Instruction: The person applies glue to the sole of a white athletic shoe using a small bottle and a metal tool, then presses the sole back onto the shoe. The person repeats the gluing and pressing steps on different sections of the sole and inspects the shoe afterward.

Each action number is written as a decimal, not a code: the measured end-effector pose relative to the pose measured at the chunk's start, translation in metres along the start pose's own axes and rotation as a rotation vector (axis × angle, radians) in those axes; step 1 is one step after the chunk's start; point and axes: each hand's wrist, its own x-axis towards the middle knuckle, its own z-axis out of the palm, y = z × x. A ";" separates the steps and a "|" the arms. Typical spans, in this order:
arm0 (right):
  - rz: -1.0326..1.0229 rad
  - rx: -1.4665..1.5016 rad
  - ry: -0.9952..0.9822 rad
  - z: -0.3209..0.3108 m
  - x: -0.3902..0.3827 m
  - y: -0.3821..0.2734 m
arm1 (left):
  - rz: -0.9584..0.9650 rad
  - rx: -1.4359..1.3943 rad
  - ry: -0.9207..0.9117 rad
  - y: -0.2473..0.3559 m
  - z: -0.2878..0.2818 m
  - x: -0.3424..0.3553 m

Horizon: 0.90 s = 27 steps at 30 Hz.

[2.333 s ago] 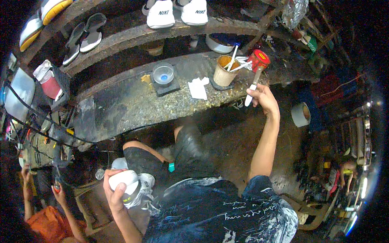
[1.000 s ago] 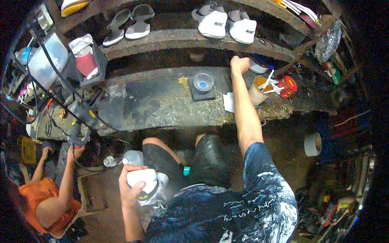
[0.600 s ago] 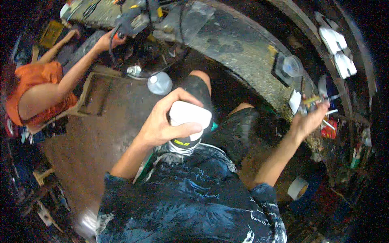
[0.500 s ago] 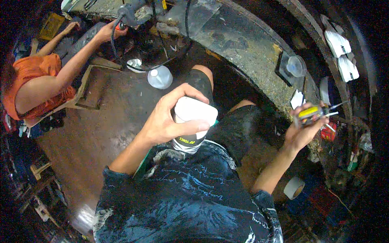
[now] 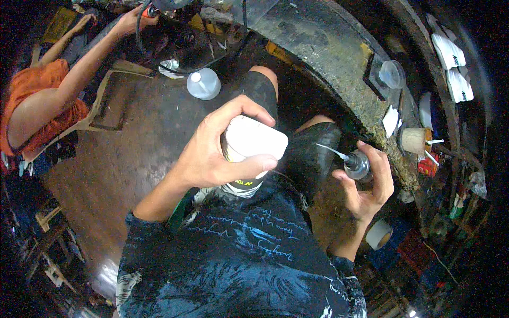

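My left hand (image 5: 212, 146) is wrapped round a white, round-cornered, smooth-topped piece (image 5: 258, 139), holding it over my lap. Its exact kind I cannot make out. Below it shows a white and black band (image 5: 243, 186) with yellow print. To the right, my right hand (image 5: 374, 185) grips a small clear bottle (image 5: 358, 166) with a black collar and a long thin nozzle. The nozzle points up and left, toward the white piece but well apart from it. My knees lie beyond both hands.
A worn bench (image 5: 323, 58) curves along the far right, bearing a clear plastic tub (image 5: 391, 74) and a tan cup (image 5: 412, 141) beside white sticks. A translucent jug (image 5: 203, 85) stands on the floor. A person in orange (image 5: 40, 106) works at far left. A tape roll (image 5: 379, 235) lies lower right.
My right hand has come left from beside the bench, bringing the bottle toward my lap, its nozzle now pointing left. My left hand still holds the white piece, nearly in place.
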 end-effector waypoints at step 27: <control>-0.342 -0.373 -0.057 -0.013 0.013 -0.022 | 0.008 0.003 0.066 0.004 0.019 0.003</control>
